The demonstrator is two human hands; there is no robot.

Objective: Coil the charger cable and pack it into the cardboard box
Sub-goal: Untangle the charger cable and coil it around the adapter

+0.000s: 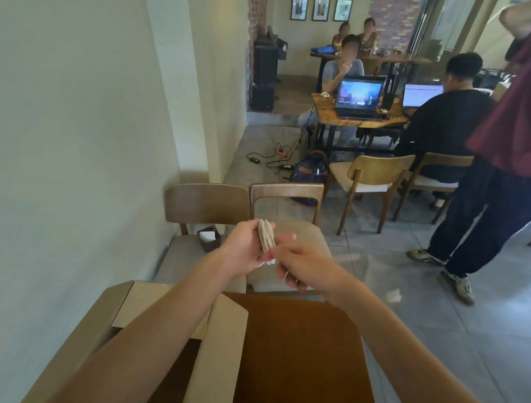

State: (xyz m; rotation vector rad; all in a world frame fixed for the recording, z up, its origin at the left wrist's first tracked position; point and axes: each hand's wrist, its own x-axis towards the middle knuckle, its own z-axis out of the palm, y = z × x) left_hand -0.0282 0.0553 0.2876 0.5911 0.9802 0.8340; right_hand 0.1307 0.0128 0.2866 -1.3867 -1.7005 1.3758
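Brown tabletop (302, 357) carries one cardboard box (215, 340), flaps open, at 7 o'clock. We hold both forearms extended above it toward 12 o'clock. Our left hand (244, 247) has its grip clamped on one white coiled charger cable (266, 236), held upright. Our right hand (307, 265), just beside at 3 o'clock, pinches the cable's loose end.

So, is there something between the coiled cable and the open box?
Only the person's own left forearm, which crosses above the cardboard box opening. The coiled cable is held beyond the box; its flaps stand open.
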